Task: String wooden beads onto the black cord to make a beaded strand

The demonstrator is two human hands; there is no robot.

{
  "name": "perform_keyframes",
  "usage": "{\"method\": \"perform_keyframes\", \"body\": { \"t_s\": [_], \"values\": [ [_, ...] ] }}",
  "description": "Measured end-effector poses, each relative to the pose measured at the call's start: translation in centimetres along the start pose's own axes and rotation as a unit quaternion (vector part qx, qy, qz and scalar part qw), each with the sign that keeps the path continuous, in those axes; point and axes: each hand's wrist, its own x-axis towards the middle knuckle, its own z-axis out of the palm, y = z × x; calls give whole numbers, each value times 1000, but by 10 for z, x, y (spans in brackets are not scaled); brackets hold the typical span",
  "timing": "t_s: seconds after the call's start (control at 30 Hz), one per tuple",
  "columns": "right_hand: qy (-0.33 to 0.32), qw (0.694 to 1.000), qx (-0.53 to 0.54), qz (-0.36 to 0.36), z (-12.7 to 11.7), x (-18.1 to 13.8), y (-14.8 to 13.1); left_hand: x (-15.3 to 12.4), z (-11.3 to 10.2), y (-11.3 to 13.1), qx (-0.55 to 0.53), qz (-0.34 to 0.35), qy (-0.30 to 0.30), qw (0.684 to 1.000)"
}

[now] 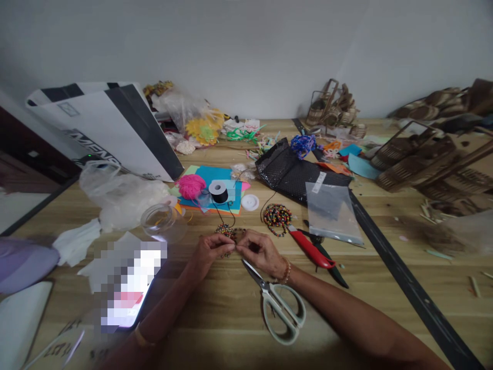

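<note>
Fingertips of the left hand (210, 252) and right hand (264, 253) are pinched narrow and nearly meet; whatever sits between them is too small to make out. Beads (224, 230) lie just behind the left hand, which partly hides them, and black cord loops between them and a spool (220, 195). Pixelation masks the phone (133, 293) at left, and a purple item (26, 254) is cut off by the frame edge.

Close to the right hand lie scissors (283, 311), with a red-handled tool (311, 250) and a second heap of beads (277, 216) beyond. Pink yarn (191, 186), a clear jar (162, 221), a black mailer (285, 169) and brown baskets (408, 159) crowd around.

All rest on a wood-grain table (215, 329) crossed by a dark strip (408, 280), before a plain grey wall (246, 56).
</note>
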Motion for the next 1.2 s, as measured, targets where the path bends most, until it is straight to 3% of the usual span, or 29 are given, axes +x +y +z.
{"method": "perform_keyframes", "body": {
  "t_s": [0.4,1.2],
  "values": [
    [-12,999,27,22,-2,0,-4,1,-2,-4,-44,-11,15,999],
    [-8,1000,19,12,0,0,1,0,0,-3,7,5,3,1000]
  ]
}}
